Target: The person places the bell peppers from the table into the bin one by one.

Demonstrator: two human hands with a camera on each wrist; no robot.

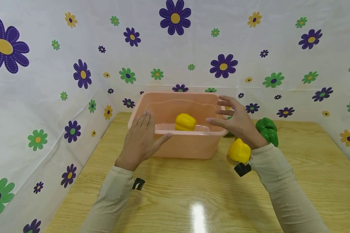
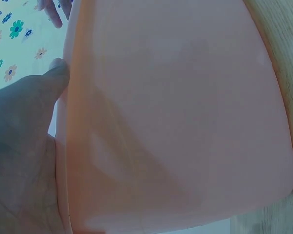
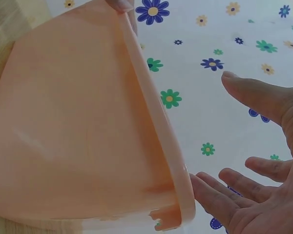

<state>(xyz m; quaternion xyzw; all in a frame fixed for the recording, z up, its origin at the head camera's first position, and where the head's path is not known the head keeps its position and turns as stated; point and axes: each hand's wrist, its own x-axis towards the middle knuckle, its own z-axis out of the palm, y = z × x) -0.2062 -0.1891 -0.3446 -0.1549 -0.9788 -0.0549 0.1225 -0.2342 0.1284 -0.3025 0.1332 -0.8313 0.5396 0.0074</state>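
A peach plastic tub (image 1: 186, 145) stands on the table with a yellow bell pepper (image 1: 185, 122) inside it. My left hand (image 1: 140, 139) lies over the tub's front left corner, fingers straight and together, thumb along the front rim; in the left wrist view that thumb (image 2: 56, 75) touches the rim. At the right end of the tub, my right hand (image 1: 236, 119) hovers with fingers spread and nothing between them. Its fingertips come right at the rim (image 3: 183, 185) in the right wrist view. Below that hand sits another yellow bell pepper (image 1: 239, 151).
To the right of my right wrist is a green bell pepper (image 1: 267, 131). More green (image 1: 230, 133) and a bit of yellow (image 1: 227, 108) show behind the right hand, mostly hidden. A flower-print cloth (image 1: 163, 48) hangs behind and left of the wooden table (image 1: 175, 194).
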